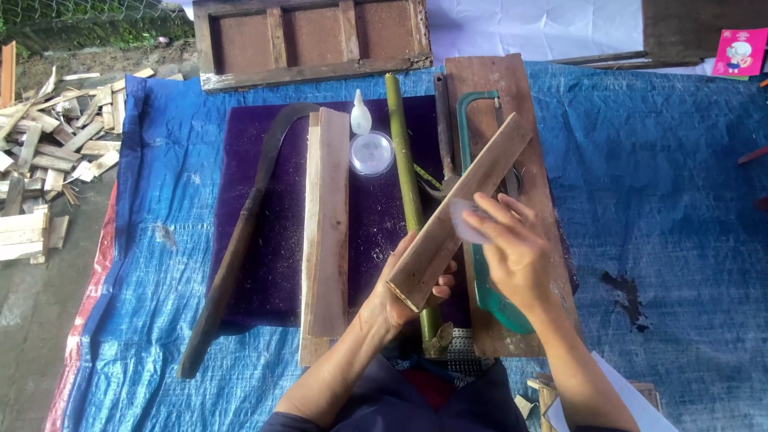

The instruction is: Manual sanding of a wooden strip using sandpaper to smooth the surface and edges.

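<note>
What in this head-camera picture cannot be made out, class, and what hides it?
- Pale piece under the right hand: blurred, its kind unclear.
- Green-framed saw: middle hidden by the wooden strip and that hand.
- Green bamboo stick: lower part behind the left hand.
- Pink card: cut off by the edge.

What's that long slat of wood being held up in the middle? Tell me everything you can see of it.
The slat is a flat, narrow strip, tan-brown, with a paler cut end that looks like split bamboo. It slants from lower left to upper right above the board and saw. The left hand grips its lower end from beneath. The right hand presses a small pale piece, perhaps sandpaper, against its upper face near the middle. Its far end reaches over the saw's frame.
</note>
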